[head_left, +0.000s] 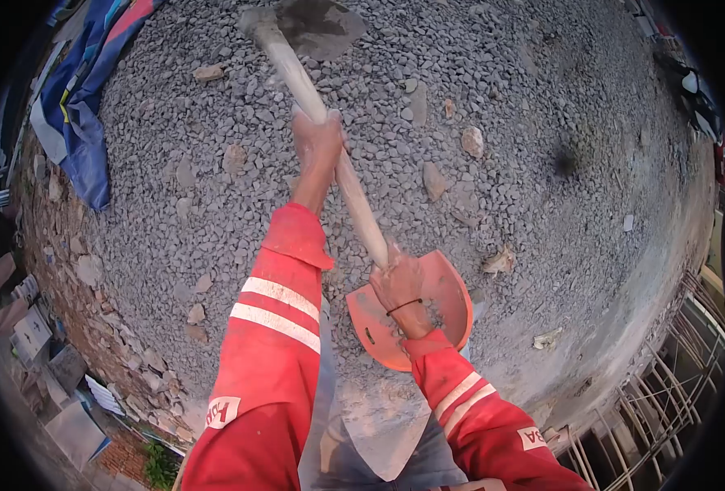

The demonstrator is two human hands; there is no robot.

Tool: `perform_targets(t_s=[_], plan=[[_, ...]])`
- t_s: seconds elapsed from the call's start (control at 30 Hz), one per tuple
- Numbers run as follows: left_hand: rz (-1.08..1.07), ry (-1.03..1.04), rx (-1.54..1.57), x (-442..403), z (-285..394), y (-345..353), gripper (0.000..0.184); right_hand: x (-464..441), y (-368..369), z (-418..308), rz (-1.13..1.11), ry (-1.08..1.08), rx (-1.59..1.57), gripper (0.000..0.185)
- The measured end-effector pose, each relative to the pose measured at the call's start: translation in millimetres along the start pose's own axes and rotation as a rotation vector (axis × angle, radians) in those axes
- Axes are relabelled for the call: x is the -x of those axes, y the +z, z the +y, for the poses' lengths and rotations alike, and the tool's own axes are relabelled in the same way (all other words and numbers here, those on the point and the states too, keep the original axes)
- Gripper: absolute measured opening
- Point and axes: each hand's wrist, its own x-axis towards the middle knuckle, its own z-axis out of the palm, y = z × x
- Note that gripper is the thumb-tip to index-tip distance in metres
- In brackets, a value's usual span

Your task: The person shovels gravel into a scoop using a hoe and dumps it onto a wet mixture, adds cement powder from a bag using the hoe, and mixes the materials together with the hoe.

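Observation:
Both my hands are closed around the pale wooden handle of a hoe [350, 188]. My left hand [317, 146] grips it partway up, nearer the blade. Lower down, my right hand [399, 286] is wrapped around the handle's near end. At the top of the view, the hoe's dark metal blade [321, 31] lies against the grey gravel [215, 139]. An orange plastic scoop-shaped pan [451, 299] sits beneath my right hand, which hides part of its inside. A few bits of gravel show in the pan.
A blue tarp [84, 131] is spread at the left edge of the gravel. Larger stones [473, 141] lie among the gravel. Boards and rubble [60, 368] are at lower left. Thin rods or poles [665, 401] stand at lower right.

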Motion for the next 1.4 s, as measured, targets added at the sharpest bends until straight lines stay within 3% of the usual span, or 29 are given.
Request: perform_targets(t_s=[0.07, 0.13, 0.23, 0.33, 0.37, 0.43, 0.53, 0.63, 0.77, 0.83, 0.9, 0.97, 1.0, 1.13, 1.2, 1.23, 1.27, 1.3, 1.33, 1.4], plan=[[0.058, 0.144, -0.212, -78.3, 14.0, 12.8, 0.027, -101.8, 14.2, -44.7, 0.026, -0.051, -0.051, 0.050], [0.047, 0.187, -0.412, -144.9, -2.0, 23.2, 0.042, -176.0, 41.1, -56.4, 0.076, -0.063, -0.166, 0.044], [0.011, 0.058, -0.773, -193.8, -68.3, 33.2, 0.052, -174.1, 76.3, -43.5, 0.008, 0.048, -0.282, 0.042], [0.146, 0.051, -0.966, -123.2, -96.5, 18.9, 0.045, -108.4, 74.1, -19.9, -0.157, 0.154, -0.315, 0.043], [0.185, 0.058, -0.983, -107.6, -119.6, 11.6, 0.047, -84.0, 86.2, -6.5, -0.087, 0.138, -0.274, 0.042], [0.032, -0.171, -0.754, -55.5, -93.5, 14.1, 0.060, -44.6, 77.9, 6.3, -0.038, 0.137, -0.241, 0.040], [0.009, -0.103, -0.888, 22.0, -92.1, 53.4, 0.056, -1.0, 35.8, 20.5, -0.151, 0.306, -0.340, 0.039], [0.013, -0.112, -0.894, 75.0, -114.9, 80.5, 0.056, 48.1, 13.2, 64.8, -0.126, 0.289, -0.322, 0.033], [-0.048, -0.370, -0.748, 150.5, -121.1, 50.8, 0.042, 133.0, -16.9, 80.5, -0.071, 0.189, -0.042, 0.031], [-0.010, -0.280, -0.760, 188.0, -160.3, 34.4, 0.032, 176.2, -34.7, 90.7, -0.145, 0.221, -0.037, 0.031], [0.002, -0.518, -0.454, 243.2, -142.2, 28.8, 0.029, 239.0, -47.1, 102.1, -0.166, 0.291, -0.004, 0.032], [-0.089, -0.740, -0.193, 303.2, -188.4, 11.4, 0.025, 307.1, -56.2, 118.1, -0.259, 0.348, -0.020, 0.033], [-0.036, -0.805, -0.160, 342.3, -209.6, 10.1, 0.021, 331.4, -61.8, 119.4, -0.282, 0.415, -0.023, 0.030], [-0.026, -0.631, -0.365, 416.1, -233.7, -1.7, 0.016, 386.7, -68.8, 122.5, -0.342, 0.540, 0.022, 0.035], [-0.029, -0.605, -0.370, 408.2, -249.0, -14.5, 0.021, 382.2, -55.1, 124.9, -0.362, 0.507, 0.087, 0.038], [-0.037, -0.607, -0.333, 372.1, -228.4, -15.7, 0.028, 356.3, -44.9, 120.5, -0.337, 0.451, 0.087, 0.036], [-0.031, -0.663, -0.186, 328.7, -160.3, -10.8, 0.025, 320.5, -35.2, 113.1, -0.303, 0.384, 0.018, 0.034], [0.028, -0.549, -0.215, 286.9, -134.6, -8.1, 0.021, 280.9, -21.6, 106.5, -0.268, 0.320, -0.052, 0.032], [0.029, -0.408, -0.284, 239.5, -129.5, -10.7, 0.027, 240.4, 7.4, 112.0, -0.096, 0.075, -0.153, 0.028], [0.103, -0.142, -0.407, 144.1, -101.1, -11.8, 0.036, 137.2, 22.0, 67.4, -0.103, 0.083, -0.243, 0.026]])
